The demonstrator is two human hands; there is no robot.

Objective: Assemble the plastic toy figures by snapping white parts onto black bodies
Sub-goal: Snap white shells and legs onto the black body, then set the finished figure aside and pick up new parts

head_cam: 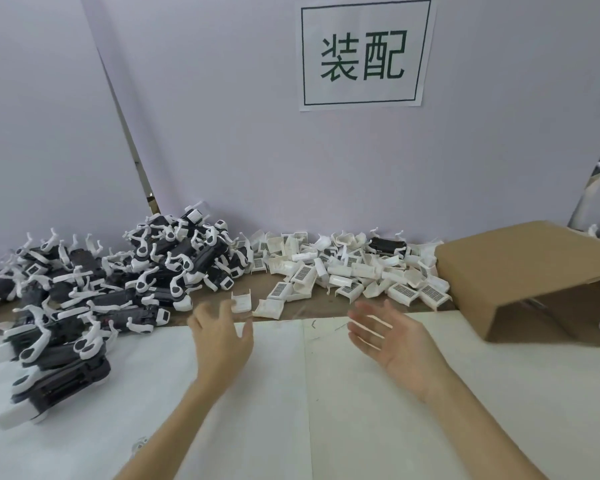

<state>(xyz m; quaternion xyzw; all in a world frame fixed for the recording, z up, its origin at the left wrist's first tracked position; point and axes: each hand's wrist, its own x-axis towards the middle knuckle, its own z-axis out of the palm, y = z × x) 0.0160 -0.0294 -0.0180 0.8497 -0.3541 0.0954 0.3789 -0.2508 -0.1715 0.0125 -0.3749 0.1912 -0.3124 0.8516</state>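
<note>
Two empty hands — left hand point(222, 337), right hand point(392, 341).

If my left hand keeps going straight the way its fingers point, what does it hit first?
Most likely the loose white part lying just past the fingertips of the left hand. The hand is open and holds nothing. Depth is hard to judge from the head view, so it may pass above that part and reach the white parts pile.

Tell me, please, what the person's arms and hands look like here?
Both arms are bare as far as the picture shows, with no sleeves in view. The left hand and the right hand wear no gloves, and I see no rings, watch or wristband. The fingers look slightly blurred.
</note>
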